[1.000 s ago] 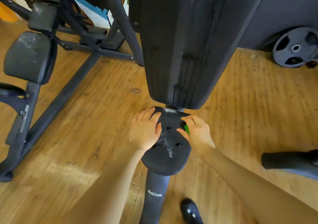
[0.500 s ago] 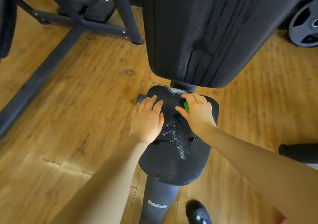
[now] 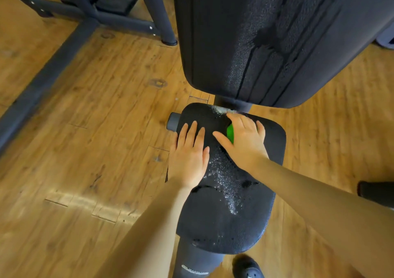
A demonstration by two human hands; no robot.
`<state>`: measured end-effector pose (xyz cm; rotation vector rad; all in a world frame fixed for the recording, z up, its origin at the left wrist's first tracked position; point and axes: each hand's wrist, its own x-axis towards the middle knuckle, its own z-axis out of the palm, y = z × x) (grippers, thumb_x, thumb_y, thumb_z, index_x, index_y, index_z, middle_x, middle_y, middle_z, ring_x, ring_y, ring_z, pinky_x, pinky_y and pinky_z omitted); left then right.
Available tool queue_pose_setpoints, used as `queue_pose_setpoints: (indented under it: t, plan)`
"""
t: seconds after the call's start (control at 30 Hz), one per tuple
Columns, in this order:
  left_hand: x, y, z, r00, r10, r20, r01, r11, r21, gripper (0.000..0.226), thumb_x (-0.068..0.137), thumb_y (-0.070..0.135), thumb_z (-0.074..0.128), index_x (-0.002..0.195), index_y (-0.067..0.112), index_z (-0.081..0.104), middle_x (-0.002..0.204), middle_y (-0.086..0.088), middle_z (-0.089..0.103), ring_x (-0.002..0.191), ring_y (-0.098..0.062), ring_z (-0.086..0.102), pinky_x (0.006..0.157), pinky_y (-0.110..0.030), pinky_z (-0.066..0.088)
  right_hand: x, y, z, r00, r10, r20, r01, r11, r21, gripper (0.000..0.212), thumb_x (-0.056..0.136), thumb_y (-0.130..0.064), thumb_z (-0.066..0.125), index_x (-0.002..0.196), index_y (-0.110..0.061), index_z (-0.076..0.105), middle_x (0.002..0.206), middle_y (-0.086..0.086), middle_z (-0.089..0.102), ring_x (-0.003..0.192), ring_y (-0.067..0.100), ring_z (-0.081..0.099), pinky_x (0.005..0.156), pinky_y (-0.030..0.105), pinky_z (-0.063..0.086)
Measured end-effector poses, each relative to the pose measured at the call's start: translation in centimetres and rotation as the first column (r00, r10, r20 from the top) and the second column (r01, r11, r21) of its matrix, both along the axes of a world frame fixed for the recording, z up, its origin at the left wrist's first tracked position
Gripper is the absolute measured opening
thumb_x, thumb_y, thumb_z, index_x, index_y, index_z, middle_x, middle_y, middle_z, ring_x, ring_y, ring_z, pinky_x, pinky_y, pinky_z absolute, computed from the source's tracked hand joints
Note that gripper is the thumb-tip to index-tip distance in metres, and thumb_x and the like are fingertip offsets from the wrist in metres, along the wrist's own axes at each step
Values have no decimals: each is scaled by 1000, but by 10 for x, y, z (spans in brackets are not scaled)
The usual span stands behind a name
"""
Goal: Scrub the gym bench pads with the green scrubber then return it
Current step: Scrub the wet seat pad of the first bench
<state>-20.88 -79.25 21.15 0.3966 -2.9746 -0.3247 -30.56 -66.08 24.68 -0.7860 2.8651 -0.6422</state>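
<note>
Now my right hand (image 3: 245,143), fingers curled over the green scrubber (image 3: 230,133), has slid up the seat pad (image 3: 226,213); left hand (image 3: 188,154) stays flat, fingers spread; scrubbing continues.

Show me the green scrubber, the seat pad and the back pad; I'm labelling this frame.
green scrubber (image 3: 230,133): head view, sliver showing under the right hand.
seat pad (image 3: 226,224): head view, bare near end.
back pad (image 3: 213,43): head view, left face.
</note>
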Motion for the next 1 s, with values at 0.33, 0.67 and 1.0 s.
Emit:
queue_pose_setpoints:
  t: [0.33,0.67,1.0]
  plan:
    - [1,-2,-8,998,15,-68,-17,1000,-23,50,95,37,37,136,13,54,149,-10,44,139,-29,39,113,-48,31,-3,9,-22,989,67,-135,-83,990,-117,47,90,-16,69,133,-3,55,130,14,60,121,35,53,100,53,46]
    - [0,-1,-11,994,36,-99,-39,999,-30,50,95,38,36,136,15,54,149,-9,45,139,-28,39,114,-46,27,-41,-35,-15,989,35,-143,-53,991,-121,37,93,-24,64,123,-4,62,117,14,65,110,35,57,99,42,41]
    - [0,-2,-12,992,38,-119,-41,999,-21,50,94,38,38,135,14,55,148,-9,45,139,-27,39,114,-46,28,-38,-39,-30,993,68,-97,-70,997,-17,40,98,-23,55,135,-7,57,141,12,52,134,32,42,111,47,35]
